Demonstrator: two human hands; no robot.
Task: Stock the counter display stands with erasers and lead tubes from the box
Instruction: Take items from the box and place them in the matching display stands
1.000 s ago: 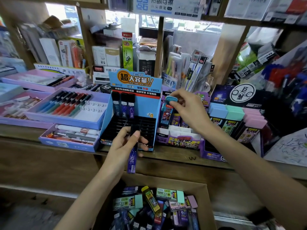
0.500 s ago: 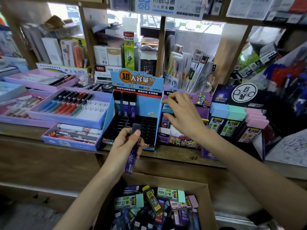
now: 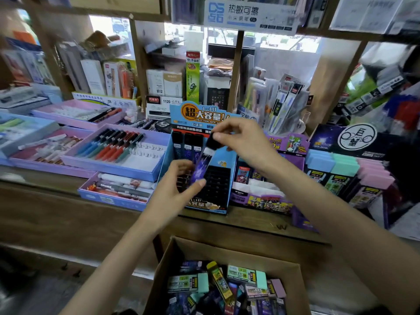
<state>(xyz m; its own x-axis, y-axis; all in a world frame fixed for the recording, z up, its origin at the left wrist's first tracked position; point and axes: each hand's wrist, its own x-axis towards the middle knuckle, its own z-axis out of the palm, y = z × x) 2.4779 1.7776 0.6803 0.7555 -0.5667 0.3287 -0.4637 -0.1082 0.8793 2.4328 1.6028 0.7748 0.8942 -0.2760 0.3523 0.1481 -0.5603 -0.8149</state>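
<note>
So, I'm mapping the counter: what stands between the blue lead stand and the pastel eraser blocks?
The purple eraser stand sits between the blue lead stand and the pastel eraser blocks, seen in the head view.

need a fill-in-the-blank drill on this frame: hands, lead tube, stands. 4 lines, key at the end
1. The right hand pinches the ____ cap of the purple lead tube.
2. The left hand grips that tube's ____ end.
3. The blue display stand holds ____ seated lead tubes in its top row.
4. The pastel eraser stacks at the far right are blue, green and ____.

Missing words: black; lower; three; pink
</note>
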